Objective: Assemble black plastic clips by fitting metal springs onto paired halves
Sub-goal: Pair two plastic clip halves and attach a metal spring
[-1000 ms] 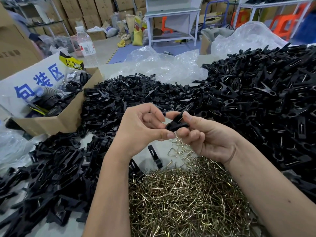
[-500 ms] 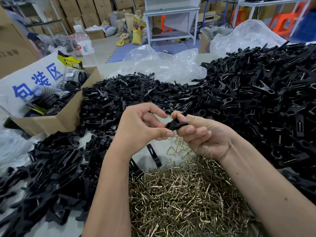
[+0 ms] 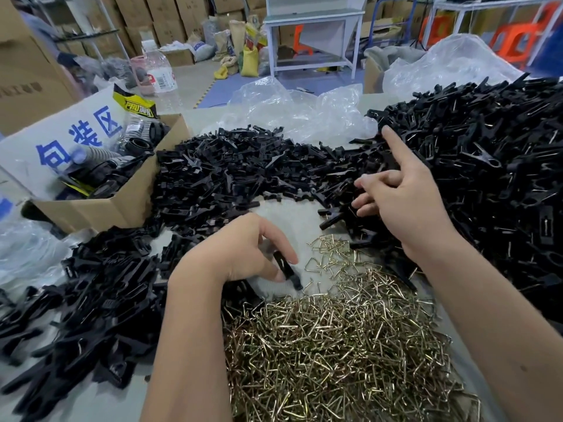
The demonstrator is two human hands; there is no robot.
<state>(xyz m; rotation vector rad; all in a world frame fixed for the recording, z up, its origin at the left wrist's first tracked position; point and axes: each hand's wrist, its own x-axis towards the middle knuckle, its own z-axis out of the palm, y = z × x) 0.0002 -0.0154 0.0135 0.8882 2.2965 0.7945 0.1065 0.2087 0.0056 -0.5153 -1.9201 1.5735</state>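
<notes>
Head view, left hand [image 3: 243, 254]: lowered to the bare patch of table [image 3: 286, 217], fingers curled down, thumb and fingertips pinching a single black clip half [image 3: 286, 271] that lies flat on the table at the near edge of the patch.
Head view, right hand [image 3: 405, 202]: raised over the inner edge of the right-hand heap, index finger stretched out and pointing away, other fingers loosely bent and spread, nothing held.
Clip half: slim black strip, lying aslant, far end under the left fingertips, near end touching the rim of the spring pile.
Metal springs [image 3: 341, 354]: brass-coloured bent-wire pieces heaped in the near centre between both forearms, a few strays scattered toward the bare patch.
Unassembled halves [image 3: 100, 296]: loose black pieces piled at left and curving round the far side of the bare patch.
Assembled clips [image 3: 493, 166]: tall black heap at right, glints of wire visible on many pieces, reaching from the right wrist to the far edge.
Cardboard box [image 3: 100, 205]: open, at far left, just beside the black halves, holding dark coiled and packaged goods; white flap with blue printed characters.
Plastic bags [image 3: 298, 111]: clear, crumpled, beyond the black heaps.
Water bottle [image 3: 158, 74]: clear, upright behind the box.
Background: stacked cartons, white metal tables, orange stools, sacks on the floor.
</notes>
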